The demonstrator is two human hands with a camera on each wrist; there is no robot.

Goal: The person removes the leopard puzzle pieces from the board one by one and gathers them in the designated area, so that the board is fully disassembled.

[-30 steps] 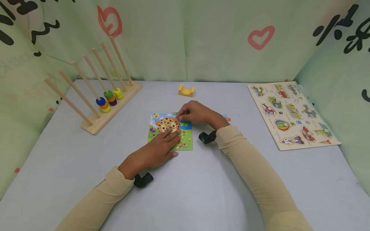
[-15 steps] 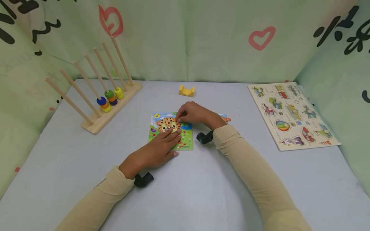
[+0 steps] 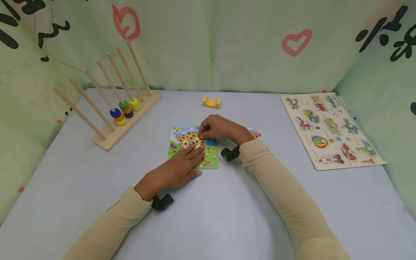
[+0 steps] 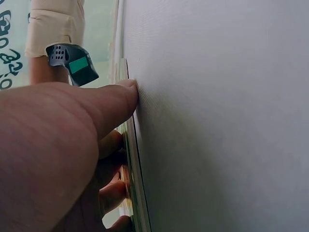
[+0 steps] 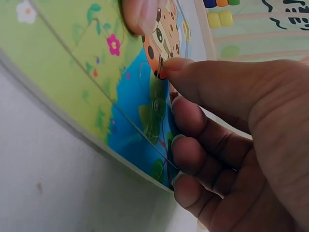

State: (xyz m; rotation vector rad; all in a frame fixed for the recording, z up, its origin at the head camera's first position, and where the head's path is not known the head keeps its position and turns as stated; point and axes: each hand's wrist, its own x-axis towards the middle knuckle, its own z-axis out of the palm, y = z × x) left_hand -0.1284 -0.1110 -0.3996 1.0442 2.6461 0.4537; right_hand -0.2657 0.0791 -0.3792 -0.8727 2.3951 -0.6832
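A leopard puzzle board (image 3: 212, 161) lies on the table between both hands. My left hand (image 3: 175, 169) rests on its lower left part with the fingers stretched over the picture. In the left wrist view, the left thumb (image 4: 116, 104) lies by the board's edge. My right hand (image 3: 221, 128) reaches over the top right of the board. Its thumb (image 5: 186, 72) and fingers pinch a puzzle piece at the leopard's orange ear (image 5: 153, 65); the other fingertips are curled at the board's far edge. Much of the leopard's lower body is hidden under the left hand.
Partly behind the right wrist lies another colourful puzzle piece (image 3: 255, 133). A yellow curved block (image 3: 211, 102) sits at the back. To the left stands a wooden peg rack (image 3: 110, 139) with coloured beads; to the right lies a wooden picture board (image 3: 325, 139).
The right wrist has shifted slightly left, while its fingertips stay at the leopard's ear. The left hand keeps its place on the board.
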